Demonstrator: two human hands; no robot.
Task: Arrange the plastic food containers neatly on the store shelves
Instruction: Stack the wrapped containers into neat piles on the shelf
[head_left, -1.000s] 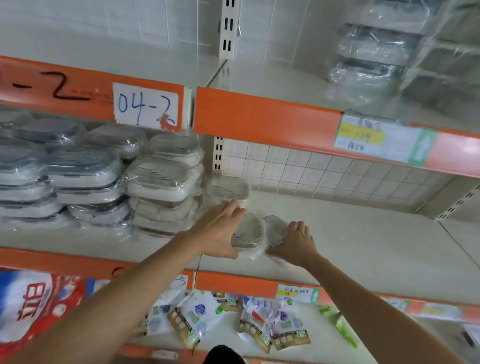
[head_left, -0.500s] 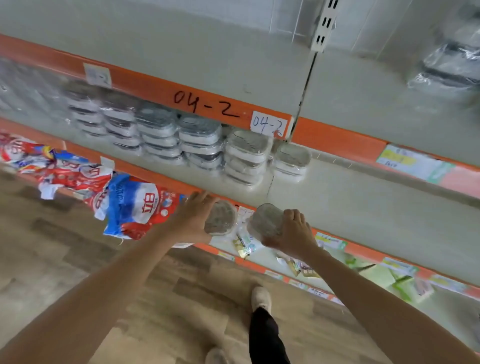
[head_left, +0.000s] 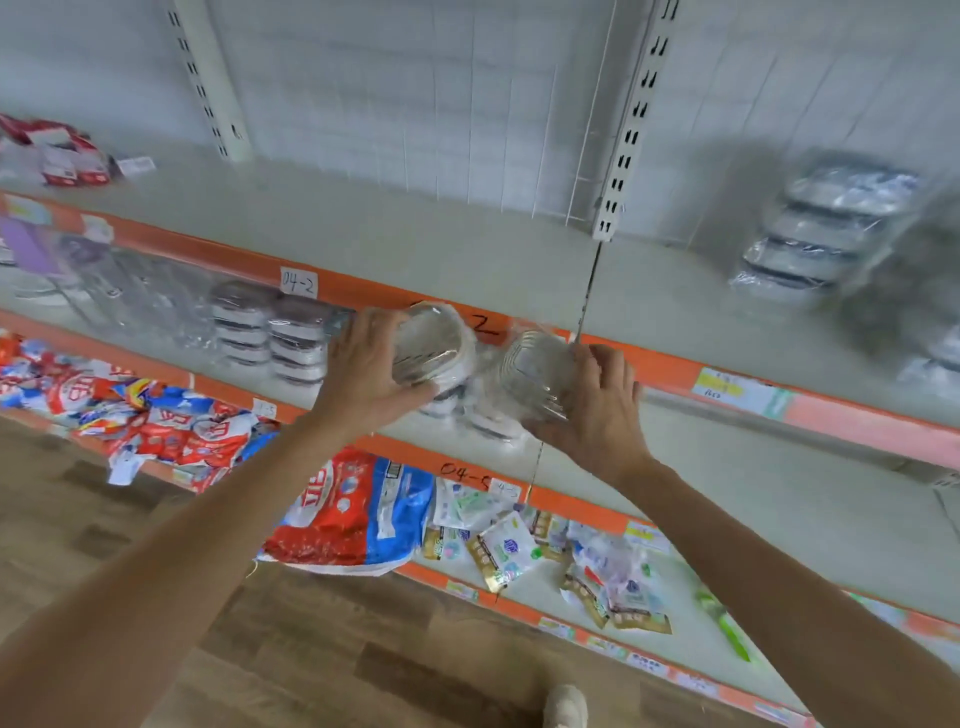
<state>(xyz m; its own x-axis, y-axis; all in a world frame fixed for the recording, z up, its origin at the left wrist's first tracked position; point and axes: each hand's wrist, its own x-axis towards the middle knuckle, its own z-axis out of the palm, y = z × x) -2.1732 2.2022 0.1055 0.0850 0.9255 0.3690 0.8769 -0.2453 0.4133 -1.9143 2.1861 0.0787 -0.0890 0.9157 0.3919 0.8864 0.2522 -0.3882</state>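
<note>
White gridded back wall (head_left: 395, 104), slotted uprights (head_left: 631, 124), orange-edged grey shelves (head_left: 415, 244), wood-plank floor (head_left: 311, 649).

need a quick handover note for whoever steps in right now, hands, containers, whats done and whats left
Left hand: grips a wrapped container, held in the air in front of the shelf edge.
Right hand: grips a second wrapped container, also in the air.
Done: stacks of containers already sit on the middle shelf, left of the hands; another stack sits on the upper shelf, far right.
Left: both held containers are not yet shelved. The bare middle shelf to the right of the stacks looks like the likely spot.
</note>
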